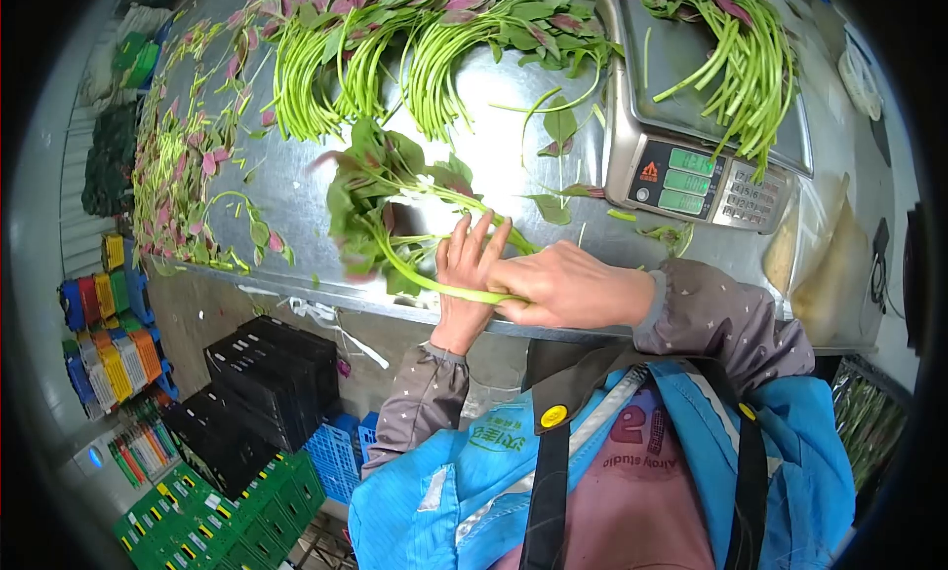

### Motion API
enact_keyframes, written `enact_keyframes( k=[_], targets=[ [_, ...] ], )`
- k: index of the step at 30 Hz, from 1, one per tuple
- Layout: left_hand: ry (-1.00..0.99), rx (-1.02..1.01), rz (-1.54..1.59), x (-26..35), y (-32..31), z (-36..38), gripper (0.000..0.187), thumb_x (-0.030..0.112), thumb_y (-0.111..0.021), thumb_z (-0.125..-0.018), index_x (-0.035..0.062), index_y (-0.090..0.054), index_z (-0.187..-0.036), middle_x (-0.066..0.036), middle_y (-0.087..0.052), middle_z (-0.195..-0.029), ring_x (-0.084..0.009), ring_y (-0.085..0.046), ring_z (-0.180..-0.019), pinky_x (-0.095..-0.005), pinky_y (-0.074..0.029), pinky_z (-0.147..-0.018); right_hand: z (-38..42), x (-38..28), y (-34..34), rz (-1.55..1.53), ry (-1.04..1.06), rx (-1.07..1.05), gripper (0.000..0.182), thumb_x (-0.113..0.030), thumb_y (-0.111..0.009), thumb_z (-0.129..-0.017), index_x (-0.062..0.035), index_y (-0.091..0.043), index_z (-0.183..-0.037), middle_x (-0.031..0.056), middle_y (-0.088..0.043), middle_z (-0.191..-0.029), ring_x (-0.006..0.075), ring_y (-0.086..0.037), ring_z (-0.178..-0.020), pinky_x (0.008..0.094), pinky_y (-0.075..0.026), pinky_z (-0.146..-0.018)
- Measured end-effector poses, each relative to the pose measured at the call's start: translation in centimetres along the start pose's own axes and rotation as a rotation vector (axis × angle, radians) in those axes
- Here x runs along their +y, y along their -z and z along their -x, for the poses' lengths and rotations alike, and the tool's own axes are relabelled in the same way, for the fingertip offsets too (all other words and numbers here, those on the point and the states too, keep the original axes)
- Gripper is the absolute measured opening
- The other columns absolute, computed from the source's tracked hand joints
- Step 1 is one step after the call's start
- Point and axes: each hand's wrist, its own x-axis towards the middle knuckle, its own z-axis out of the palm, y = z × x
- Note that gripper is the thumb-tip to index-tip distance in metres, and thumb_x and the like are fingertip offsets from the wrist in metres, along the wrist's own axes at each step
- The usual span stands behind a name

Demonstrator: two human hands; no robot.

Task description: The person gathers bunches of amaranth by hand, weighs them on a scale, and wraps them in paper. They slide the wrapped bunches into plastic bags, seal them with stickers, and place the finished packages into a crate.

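My right hand (pixel 568 289) is closed on the pale green stems of a few amaranth stalks (pixel 415 274), just over the table's front edge. Their green and reddish leaves fan out to the left, partly blurred. My left hand (pixel 469 259) lies against the same stalks, its fingers stretched out and close to my right hand. Beyond my hands, bundles of amaranth (pixel 434 72) rest in a row on the metal table (pixel 494 175). Another amaranth bunch (pixel 750 76) lies on a digital scale (pixel 632 165) to the right.
Loose amaranth (pixel 183 185) is strewn over the table's left end. Stray leaves (pixel 558 126) lie near the scale. On the floor at left stand black crates (pixel 272 373), green crates (pixel 237 516) and a blue crate (pixel 331 461). A clear plastic bag (pixel 810 234) sits at the right.
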Motion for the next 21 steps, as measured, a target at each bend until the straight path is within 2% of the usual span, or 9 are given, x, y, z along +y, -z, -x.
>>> enact_keyframes(
  k=[2, 5, 7, 8, 12, 14, 17, 20, 21],
  targets=[
    [0.009, -0.037, 0.015, -1.1, -1.7, -0.1, 0.048, 0.025, -0.048, -0.076, 0.0099, -0.046, -0.122, -0.013, -0.038, -0.129, -0.0315, -0.032, -0.12, -0.0466, -0.028, -0.093, -0.4, -0.4, 0.6, 0.026, -0.066, 0.006, 0.012, -0.01, -0.055, -0.077, -0.0022, -0.047, -0.08, 0.0117, -0.043, -0.057, 0.0249, -0.046, -0.047, 0.0369, -0.036, -0.047],
    [0.238, -0.053, 0.581, -4.8, -5.6, 0.4, 0.044, 0.016, -0.052, -0.078, 0.0074, -0.047, -0.12, -0.016, -0.039, -0.127, -0.0371, -0.034, -0.117, -0.0455, -0.029, -0.094, 0.4, -4.0, 6.1, -0.725, 0.035, 0.169, 0.006, -0.003, -0.053, -0.076, -0.0012, -0.049, -0.081, 0.0025, -0.043, -0.059, 0.0123, -0.041, -0.048, 0.0282, -0.034, -0.046],
    [0.11, -0.128, 0.287, -4.3, -4.5, -0.1, 0.043, 0.009, -0.054, -0.078, 0.0034, -0.046, -0.119, -0.017, -0.041, -0.126, -0.0386, -0.037, -0.114, -0.0438, -0.031, -0.094, 2.1, -3.4, 9.9, -0.334, 0.216, 0.77, 0.011, -0.011, -0.051, -0.084, -0.0021, -0.048, -0.089, -0.0003, -0.053, -0.071, 0.0055, -0.048, -0.056, 0.0193, -0.039, -0.057],
    [0.046, -0.072, 0.164, -2.8, -2.3, -0.6, 0.043, 0.005, -0.055, -0.077, 0.0016, -0.046, -0.119, -0.017, -0.042, -0.124, -0.0385, -0.038, -0.113, -0.0428, -0.031, -0.094, 3.6, -4.2, 12.1, -0.502, 0.11, 0.956, 0.014, -0.012, -0.052, -0.084, -0.0024, -0.048, -0.093, -0.0022, -0.051, -0.071, 0.0034, -0.044, -0.054, 0.0173, -0.037, -0.052],
    [0.095, -0.115, 0.214, -1.8, 0.9, -1.4, 0.043, 0.001, -0.057, -0.074, 0.0, -0.047, -0.116, -0.016, -0.046, -0.119, -0.0364, -0.041, -0.109, -0.041, -0.034, -0.093, 9.2, -0.5, 17.0, -0.286, 0.084, 1.338, 0.011, -0.015, -0.052, -0.084, -0.0043, -0.05, -0.085, -0.0046, -0.049, -0.068, -0.0002, -0.038, -0.053, 0.0168, -0.031, -0.045],
    [0.014, -0.013, 0.131, -1.9, 1.9, -2.3, 0.036, -0.001, -0.058, -0.073, -0.0009, -0.052, -0.108, -0.015, -0.052, -0.11, -0.0337, -0.046, -0.103, -0.0394, -0.037, -0.089, 12.0, 3.3, 18.2, 0.348, -0.317, 1.306, 0.015, -0.018, -0.054, -0.083, -0.0047, -0.049, -0.085, 0.0006, -0.053, -0.067, 0.0079, -0.045, -0.049, 0.023, -0.035, -0.045],
    [-0.052, 0.097, 0.265, -0.6, 3.6, -6.3, 0.032, -0.002, -0.058, -0.073, -0.0003, -0.054, -0.105, -0.015, -0.054, -0.101, -0.0311, -0.049, -0.094, -0.0371, -0.039, -0.083, 15.4, 7.9, 18.5, 0.692, -0.581, 1.077, 0.022, -0.025, -0.057, -0.08, -0.0044, -0.05, -0.083, 0.0064, -0.052, -0.065, 0.0221, -0.052, -0.054, 0.0327, -0.039, -0.05],
    [0.259, -0.024, 0.776, 1.2, 4.3, -12.0, 0.032, 0.003, -0.054, -0.079, -0.0027, -0.05, -0.111, -0.015, -0.052, -0.112, -0.0237, -0.05, -0.101, -0.0323, -0.039, -0.085, 16.4, 6.1, 18.6, 0.806, -0.755, 1.084, 0.027, -0.03, -0.058, -0.078, -0.0042, -0.053, -0.08, 0.0104, -0.052, -0.065, 0.0327, -0.053, -0.065, 0.0408, -0.041, -0.058],
    [0.192, -0.047, 0.889, 1.9, 4.1, -14.5, 0.036, 0.008, -0.053, -0.082, -0.0041, -0.046, -0.115, -0.016, -0.05, -0.116, -0.023, -0.048, -0.105, -0.0318, -0.038, -0.088, 16.7, 5.3, 19.0, 0.724, -0.886, 1.126, 0.033, -0.038, -0.056, -0.079, -0.005, -0.057, -0.082, 0.0099, -0.057, -0.076, 0.0304, -0.056, -0.074, 0.0397, -0.042, -0.063]
  ],
)
